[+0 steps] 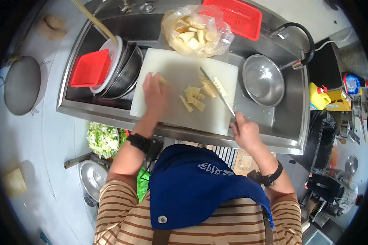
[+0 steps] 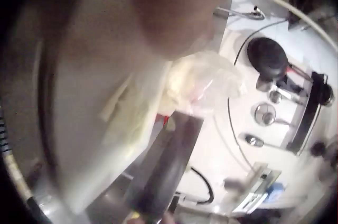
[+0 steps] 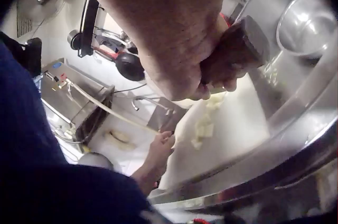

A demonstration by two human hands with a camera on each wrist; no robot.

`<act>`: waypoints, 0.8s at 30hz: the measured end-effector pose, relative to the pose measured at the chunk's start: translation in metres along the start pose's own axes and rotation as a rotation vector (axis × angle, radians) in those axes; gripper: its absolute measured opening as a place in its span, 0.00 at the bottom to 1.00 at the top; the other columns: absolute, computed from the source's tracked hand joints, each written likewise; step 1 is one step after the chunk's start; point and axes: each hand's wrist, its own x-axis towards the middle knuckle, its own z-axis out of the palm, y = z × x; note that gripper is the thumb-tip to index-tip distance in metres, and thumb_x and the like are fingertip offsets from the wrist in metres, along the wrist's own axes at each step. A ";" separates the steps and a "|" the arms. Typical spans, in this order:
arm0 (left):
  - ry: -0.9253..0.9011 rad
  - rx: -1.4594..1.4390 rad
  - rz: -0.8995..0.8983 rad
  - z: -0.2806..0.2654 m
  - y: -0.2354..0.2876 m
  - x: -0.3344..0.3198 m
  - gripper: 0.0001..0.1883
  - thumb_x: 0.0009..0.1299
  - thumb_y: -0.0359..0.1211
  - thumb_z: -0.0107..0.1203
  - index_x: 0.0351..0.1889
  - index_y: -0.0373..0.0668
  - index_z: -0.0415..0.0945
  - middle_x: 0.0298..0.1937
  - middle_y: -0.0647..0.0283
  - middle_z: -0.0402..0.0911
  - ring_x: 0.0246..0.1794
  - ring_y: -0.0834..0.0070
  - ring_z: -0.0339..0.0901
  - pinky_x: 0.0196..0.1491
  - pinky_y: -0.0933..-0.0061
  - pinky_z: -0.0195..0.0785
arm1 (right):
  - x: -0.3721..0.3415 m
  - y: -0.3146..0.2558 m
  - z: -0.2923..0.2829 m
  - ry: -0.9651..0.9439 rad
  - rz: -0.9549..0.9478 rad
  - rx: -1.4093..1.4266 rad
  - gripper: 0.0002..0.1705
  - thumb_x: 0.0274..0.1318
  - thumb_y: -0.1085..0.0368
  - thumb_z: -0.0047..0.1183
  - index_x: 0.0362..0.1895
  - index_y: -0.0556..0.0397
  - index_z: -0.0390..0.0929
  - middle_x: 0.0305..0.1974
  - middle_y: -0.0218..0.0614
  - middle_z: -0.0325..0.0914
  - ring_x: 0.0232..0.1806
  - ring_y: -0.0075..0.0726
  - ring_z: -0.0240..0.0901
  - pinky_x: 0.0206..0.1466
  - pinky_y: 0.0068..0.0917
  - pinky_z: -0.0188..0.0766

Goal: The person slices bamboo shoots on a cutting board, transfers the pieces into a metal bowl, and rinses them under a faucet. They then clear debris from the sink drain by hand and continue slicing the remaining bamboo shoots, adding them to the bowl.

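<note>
My right hand grips the dark handle of a cleaver. Seen edge-on from above, its blade slants over the right half of a white cutting board; its broad face shows in the left wrist view. Thin pale vegetable slices lie along the blade, and wider flat pieces lie mid-board. At the board's left side, my left hand is blurred, with a small pale piece right beside its fingers. I cannot tell whether those fingers hold it.
Behind the board sits a clear plastic bag of pale chunks, near a red basket. Stacked bowls and a red tray stand left in the sink. To the right are a metal bowl and a black faucet.
</note>
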 end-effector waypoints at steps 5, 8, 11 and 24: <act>-0.231 -0.252 -0.158 0.028 -0.002 0.015 0.21 0.65 0.31 0.51 0.55 0.34 0.65 0.58 0.42 0.64 0.59 0.46 0.60 0.62 0.54 0.52 | 0.016 0.032 0.017 0.096 0.062 -0.240 0.13 0.49 0.69 0.47 0.41 0.57 0.66 0.26 0.51 0.76 0.26 0.57 0.77 0.29 0.46 0.74; -0.286 -0.355 -0.079 0.033 0.027 -0.008 0.22 0.67 0.31 0.50 0.58 0.32 0.63 0.58 0.43 0.65 0.59 0.47 0.61 0.63 0.54 0.52 | 0.011 0.011 0.030 0.076 0.074 -0.198 0.15 0.46 0.70 0.46 0.41 0.58 0.66 0.26 0.50 0.77 0.26 0.54 0.78 0.30 0.46 0.74; -0.345 -0.451 -0.093 0.017 0.041 -0.017 0.24 0.68 0.32 0.49 0.61 0.33 0.61 0.60 0.43 0.64 0.60 0.48 0.61 0.64 0.54 0.52 | 0.001 -0.012 0.035 -0.088 0.072 -0.133 0.18 0.45 0.71 0.47 0.44 0.59 0.65 0.27 0.50 0.77 0.30 0.53 0.78 0.32 0.45 0.74; -0.852 -0.172 0.650 -0.022 0.130 0.019 0.36 0.66 0.48 0.52 0.68 0.39 0.56 0.71 0.52 0.54 0.73 0.53 0.43 0.72 0.50 0.33 | 0.008 0.007 -0.016 0.171 -0.230 -0.416 0.24 0.45 0.67 0.50 0.51 0.51 0.69 0.31 0.40 0.68 0.34 0.43 0.69 0.33 0.36 0.71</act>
